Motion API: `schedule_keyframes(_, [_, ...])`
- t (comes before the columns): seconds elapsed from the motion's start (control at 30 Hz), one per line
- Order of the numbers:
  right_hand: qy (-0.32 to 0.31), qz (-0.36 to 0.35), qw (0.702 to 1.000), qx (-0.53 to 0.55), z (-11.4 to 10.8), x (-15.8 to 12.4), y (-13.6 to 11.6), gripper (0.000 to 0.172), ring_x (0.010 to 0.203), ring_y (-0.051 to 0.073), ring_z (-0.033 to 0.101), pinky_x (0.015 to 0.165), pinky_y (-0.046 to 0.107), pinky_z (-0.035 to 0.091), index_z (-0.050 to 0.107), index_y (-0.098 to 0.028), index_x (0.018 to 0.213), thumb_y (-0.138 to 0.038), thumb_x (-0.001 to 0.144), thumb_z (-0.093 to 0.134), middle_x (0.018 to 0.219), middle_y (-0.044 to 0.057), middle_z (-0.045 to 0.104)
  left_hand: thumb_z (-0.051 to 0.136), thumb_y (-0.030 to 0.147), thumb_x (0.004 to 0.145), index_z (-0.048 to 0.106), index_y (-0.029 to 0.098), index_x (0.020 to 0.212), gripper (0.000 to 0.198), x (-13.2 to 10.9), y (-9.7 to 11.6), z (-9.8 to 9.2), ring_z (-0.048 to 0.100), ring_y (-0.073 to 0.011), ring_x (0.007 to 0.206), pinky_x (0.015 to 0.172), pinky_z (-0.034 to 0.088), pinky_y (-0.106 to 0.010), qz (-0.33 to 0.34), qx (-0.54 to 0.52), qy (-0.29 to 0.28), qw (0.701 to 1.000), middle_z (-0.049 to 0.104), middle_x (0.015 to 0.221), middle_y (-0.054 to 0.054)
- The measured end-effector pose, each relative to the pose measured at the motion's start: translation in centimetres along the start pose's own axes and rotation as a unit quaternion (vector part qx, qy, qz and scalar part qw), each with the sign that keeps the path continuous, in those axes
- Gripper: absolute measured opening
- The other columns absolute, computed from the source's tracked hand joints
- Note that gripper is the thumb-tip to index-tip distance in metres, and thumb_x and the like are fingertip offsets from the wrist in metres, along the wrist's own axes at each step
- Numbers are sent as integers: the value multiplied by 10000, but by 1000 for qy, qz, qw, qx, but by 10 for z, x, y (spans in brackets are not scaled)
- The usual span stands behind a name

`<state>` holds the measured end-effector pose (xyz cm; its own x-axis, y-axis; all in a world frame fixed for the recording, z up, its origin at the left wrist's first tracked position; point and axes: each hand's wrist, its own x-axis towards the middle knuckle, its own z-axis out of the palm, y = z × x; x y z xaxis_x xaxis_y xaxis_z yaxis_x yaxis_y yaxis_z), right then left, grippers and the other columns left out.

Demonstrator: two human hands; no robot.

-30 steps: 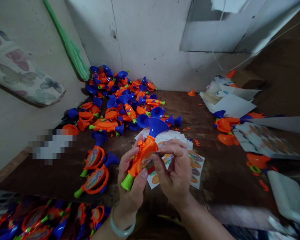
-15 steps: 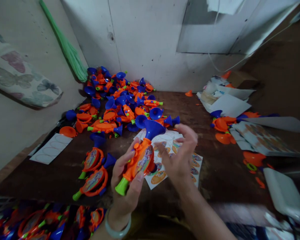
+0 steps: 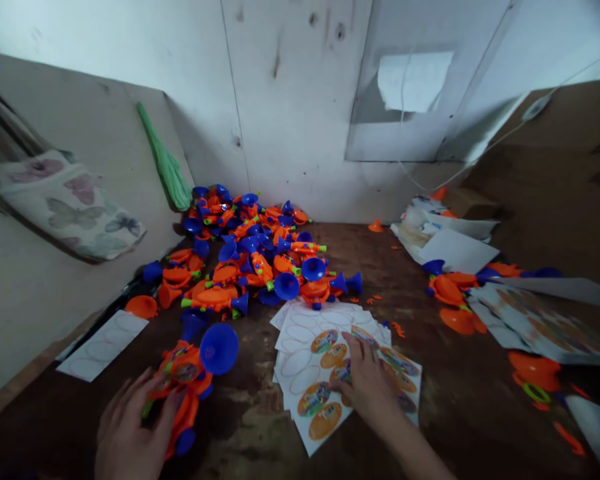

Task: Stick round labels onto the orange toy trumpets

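Observation:
My left hand [image 3: 135,420] is at the left with its thumb and fingers around an orange toy trumpet [image 3: 183,363]. Its blue bell [image 3: 219,349] faces up towards me, and it rests against other toy trumpets, partly hidden by my fingers. Over the sticker sheets [image 3: 296,333] my right hand [image 3: 373,390] is spread, fingertips on or just above the upper sheet. Oval printed stickers [image 3: 325,420] remain on that sheet beside blank oval outlines. Whether a sticker is under the fingertips I cannot tell.
A large heap of orange and blue toy trumpets [image 3: 253,250] lies at the back left. A used sticker backing [image 3: 103,347] is at the left edge. On the right are more sticker sheets [image 3: 545,320], paper scraps [image 3: 455,247] and loose orange parts [image 3: 533,370].
My left hand has carried the toy trumpet left and down to the others on the table. The right hand has come down onto the sticker sheets. The view has tilted upward.

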<state>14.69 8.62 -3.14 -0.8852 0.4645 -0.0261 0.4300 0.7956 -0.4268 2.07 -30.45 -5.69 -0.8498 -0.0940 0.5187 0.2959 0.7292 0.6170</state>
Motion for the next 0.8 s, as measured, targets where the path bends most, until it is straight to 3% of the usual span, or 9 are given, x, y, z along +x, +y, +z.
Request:
schedule_keyframes(0.13, [46, 5, 992, 120, 10, 5, 14, 739, 1419, 473, 647, 1165, 615, 516, 663, -221, 1446, -163, 724, 806, 1426, 197, 743, 750, 203, 890, 762, 210, 1323, 434, -11, 21, 4, 478, -516, 1596, 1326, 348, -736, 173, 29, 158, 972, 641, 1600, -212])
schedule_keyframes(0.17, [61, 1, 985, 163, 9, 6, 16, 689, 1371, 463, 679, 1143, 609, 531, 680, -230, 1394, -163, 716, 781, 1365, 186, 767, 775, 127, 866, 756, 263, 1363, 516, -21, 35, 8, 484, -483, 1602, 1337, 352, -708, 216, 1, 166, 962, 629, 1629, -165])
schedule_keyframes(0.23, [83, -5, 971, 225, 2, 8, 19, 584, 1253, 412, 743, 1079, 575, 575, 667, -247, 1347, -196, 768, 715, 1273, 159, 788, 768, 49, 883, 765, 359, 1372, 579, -45, 70, 19, 568, -401, 1552, 1322, 425, -617, 265, -105, 68, 956, 673, 1593, -87])
schedule_keyframes(0.37, [103, -36, 950, 291, -25, 12, 18, 524, 994, 291, 780, 922, 478, 633, 518, -244, 1449, -325, 936, 589, 1117, 94, 767, 812, 229, 968, 661, 345, 1552, 615, -68, 139, 42, 475, -368, 1641, 1337, 423, -567, 19, -347, -152, 925, 531, 1752, -106])
schedule_keyframes(0.43, [107, -57, 937, 327, -36, 14, 14, 528, 922, 258, 768, 829, 423, 646, 456, -245, 1467, -363, 966, 575, 1066, 66, 748, 894, 356, 915, 615, 301, 1591, 734, -62, 163, 48, 445, -373, 1660, 1347, 408, -542, -137, -482, -200, 842, 495, 1778, -131])
schedule_keyframes(0.53, [112, -87, 920, 365, -43, 17, 3, 483, 846, 233, 755, 731, 376, 646, 423, -267, 1451, -408, 1007, 549, 1013, 35, 738, 1011, 461, 761, 694, 197, 1492, 839, -47, 188, 51, 622, -458, 1504, 1263, 512, -585, -308, -588, -316, 678, 710, 1553, -214])
schedule_keyframes(0.6, [125, -99, 915, 369, -44, 16, -5, 462, 832, 236, 744, 743, 398, 647, 459, -270, 1425, -431, 1008, 579, 1022, 39, 739, 1047, 423, 693, 736, 174, 1440, 846, -43, 201, 50, 709, -490, 1387, 1195, 569, -623, -387, -600, -361, 600, 805, 1389, -218])
schedule_keyframes(0.67, [161, -104, 914, 358, -48, 12, -11, 444, 990, 275, 740, 899, 481, 633, 544, -264, 1378, -428, 982, 660, 1170, 92, 739, 1051, 350, 670, 757, 185, 1423, 825, -45, 213, 50, 753, -477, 1323, 1159, 598, -625, -438, -597, -339, 580, 845, 1301, -191])
schedule_keyframes(0.8, [286, -171, 917, 221, -59, -12, -22, 200, 1293, 335, 629, 1136, 560, 445, 735, -290, 1229, -365, 1059, 661, 1319, 108, 747, 1036, 383, 717, 782, 230, 1404, 749, -55, 228, 52, 806, -397, 1249, 1171, 600, -561, -420, -610, -243, 626, 866, 1268, -133])
